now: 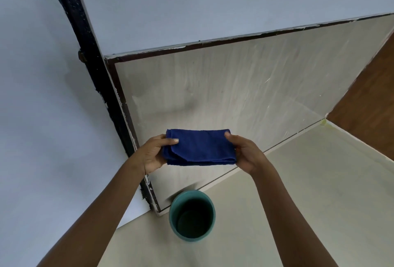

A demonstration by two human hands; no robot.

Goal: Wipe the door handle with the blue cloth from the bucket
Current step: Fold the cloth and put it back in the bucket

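Observation:
A folded dark blue cloth (200, 147) is stretched flat between both hands, above the floor. My left hand (152, 153) pinches its left end, thumb on top. My right hand (245, 153) grips its right end. Directly below them stands a teal bucket (173, 213) on the pale floor, with nothing visible inside it. The door handle is not in view.
A black door frame (91, 53) runs diagonally from the top left down to the floor by the bucket. Pale blue walls (42, 96) stand left and behind. A brown wooden door or panel (366, 100) is at the right edge.

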